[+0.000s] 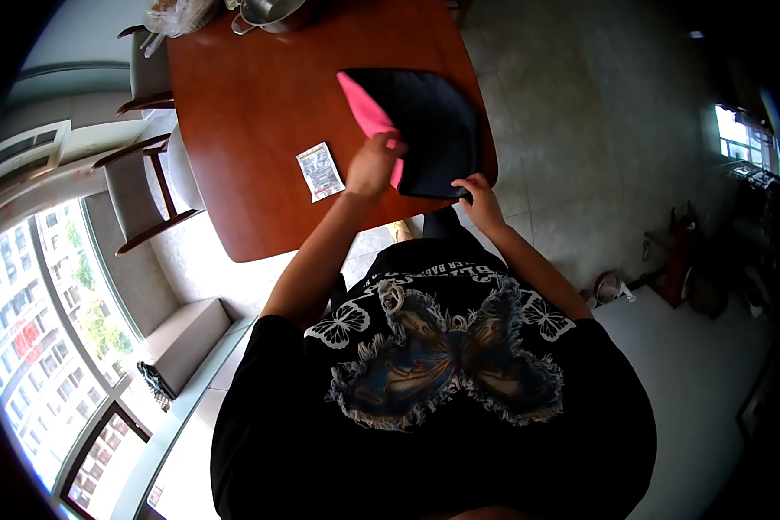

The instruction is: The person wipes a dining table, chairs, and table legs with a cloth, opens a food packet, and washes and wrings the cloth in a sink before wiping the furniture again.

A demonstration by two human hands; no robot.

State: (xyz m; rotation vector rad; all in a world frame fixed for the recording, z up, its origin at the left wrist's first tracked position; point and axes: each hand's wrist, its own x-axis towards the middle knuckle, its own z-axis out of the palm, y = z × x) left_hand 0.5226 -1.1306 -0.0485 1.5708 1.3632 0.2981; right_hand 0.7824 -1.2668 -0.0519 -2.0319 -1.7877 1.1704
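Note:
A folded piece of black-and-pink fabric [438,130] lies over the right front part of the wooden table. Its outer face is black, and a pink side shows along its left edge. My left hand [375,166] is closed on that pink edge, its fingertips partly hidden by the fold. At the near right corner, my right hand [481,202] pinches the black fabric between thumb and fingers. To the left of my left hand, a small printed silver-white packet [321,172] rests flat on the table, touched by neither hand.
The reddish-brown table [251,121] has rounded corners. At its far end stand a metal pot [273,13] and a clear plastic bag [180,16]. Chairs [139,204] line the left side, near a window [52,303] and a low bench [186,342]. Tiled floor [572,130] lies right.

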